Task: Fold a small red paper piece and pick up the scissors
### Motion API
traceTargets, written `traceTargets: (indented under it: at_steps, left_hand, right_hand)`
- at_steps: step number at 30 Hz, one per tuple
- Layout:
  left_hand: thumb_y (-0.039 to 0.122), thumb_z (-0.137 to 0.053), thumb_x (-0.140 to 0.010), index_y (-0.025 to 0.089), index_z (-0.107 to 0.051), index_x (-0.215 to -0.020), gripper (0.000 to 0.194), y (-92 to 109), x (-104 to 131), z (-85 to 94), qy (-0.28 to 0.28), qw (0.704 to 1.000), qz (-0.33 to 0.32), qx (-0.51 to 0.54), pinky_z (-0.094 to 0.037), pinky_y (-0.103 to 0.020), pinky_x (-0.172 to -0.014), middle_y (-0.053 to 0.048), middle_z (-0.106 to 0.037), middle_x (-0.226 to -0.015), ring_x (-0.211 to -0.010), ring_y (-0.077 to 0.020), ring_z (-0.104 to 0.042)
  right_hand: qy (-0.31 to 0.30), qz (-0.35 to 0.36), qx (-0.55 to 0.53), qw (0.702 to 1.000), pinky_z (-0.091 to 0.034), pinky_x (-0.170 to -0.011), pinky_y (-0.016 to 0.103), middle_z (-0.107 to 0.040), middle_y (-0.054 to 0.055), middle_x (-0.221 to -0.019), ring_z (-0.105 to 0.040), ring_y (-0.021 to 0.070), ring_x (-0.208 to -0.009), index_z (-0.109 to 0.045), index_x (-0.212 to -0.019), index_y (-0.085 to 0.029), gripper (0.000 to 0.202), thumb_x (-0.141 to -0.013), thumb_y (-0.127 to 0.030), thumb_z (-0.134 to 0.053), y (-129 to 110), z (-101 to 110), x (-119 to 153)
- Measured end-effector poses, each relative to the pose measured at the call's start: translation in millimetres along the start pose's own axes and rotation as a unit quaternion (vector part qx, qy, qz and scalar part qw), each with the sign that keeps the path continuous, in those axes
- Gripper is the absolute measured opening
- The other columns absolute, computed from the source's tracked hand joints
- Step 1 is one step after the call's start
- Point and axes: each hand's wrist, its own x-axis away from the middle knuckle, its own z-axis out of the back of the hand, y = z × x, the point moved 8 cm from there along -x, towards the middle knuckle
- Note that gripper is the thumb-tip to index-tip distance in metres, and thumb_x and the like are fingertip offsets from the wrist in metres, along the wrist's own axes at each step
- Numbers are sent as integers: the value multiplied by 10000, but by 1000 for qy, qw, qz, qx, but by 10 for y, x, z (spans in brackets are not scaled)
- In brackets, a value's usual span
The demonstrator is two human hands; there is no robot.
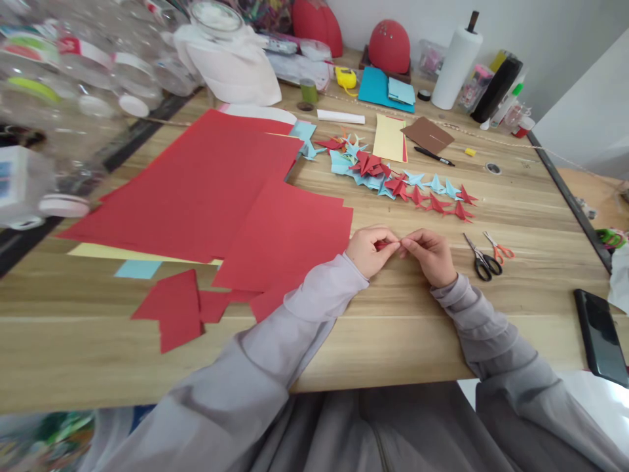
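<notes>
My left hand (369,251) and my right hand (432,255) meet over the wooden table (393,328), both pinching a small folded piece of red paper (386,244) between the fingertips. Most of the piece is hidden by my fingers. Behind my hands lies a row of folded red and blue paper cranes (403,183). Large red paper sheets (206,190) lie to the left, with smaller red offcuts (174,308) near the front edge.
Two scissors (484,259) lie right of my hands. A black phone (600,335) rests at the right edge. A black pen (433,156), yellow paper (389,137), a paper towel roll (456,62) and plastic bottles (73,78) sit further back.
</notes>
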Motion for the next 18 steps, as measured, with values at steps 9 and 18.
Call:
traceTargets:
  at_steps: [9, 18]
  left_hand:
    - [273, -681, -715, 126, -684, -872, 215, -179, 17, 20, 27, 992, 84, 91, -530, -262, -608, -77, -723, -797, -673, -158, -660]
    - [209, -645, -747, 137, -704, -815, 115, -117, 8, 2, 4, 999, 36, 32, -521, -270, -654, -72, -721, -801, -717, -160, -654]
  right_hand:
    - [84, 1, -69, 994, -523, -587, 267, -672, -12, -671, -605, 111, -559, -635, -758, -197, 234, -727, -415, -714, 116, 192, -37]
    - [28, 23, -13, 999, -539, -602, 286, -687, -1, -695, -628, 129, -593, -670, -766, -201, 225, -665, -374, -771, -16, 43, -16]
